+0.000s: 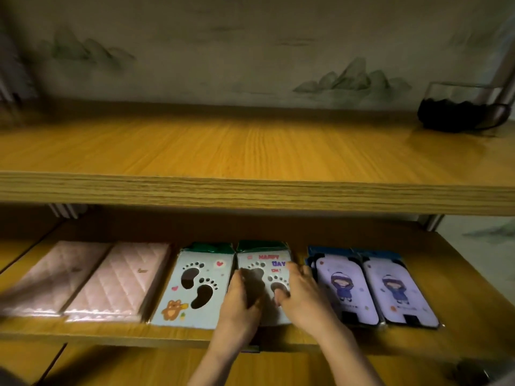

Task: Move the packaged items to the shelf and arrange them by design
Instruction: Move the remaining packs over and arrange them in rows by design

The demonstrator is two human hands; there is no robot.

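Lower shelf (83, 334) — footprint package (264, 270) flat under both hands' fingers (299, 274).

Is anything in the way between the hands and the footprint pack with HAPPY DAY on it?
No, nothing visible is. The left hand and right hand already rest flat on the footprint pack, on the lower shelf beside its matching pack. Neither hand's grip looks closed around it.
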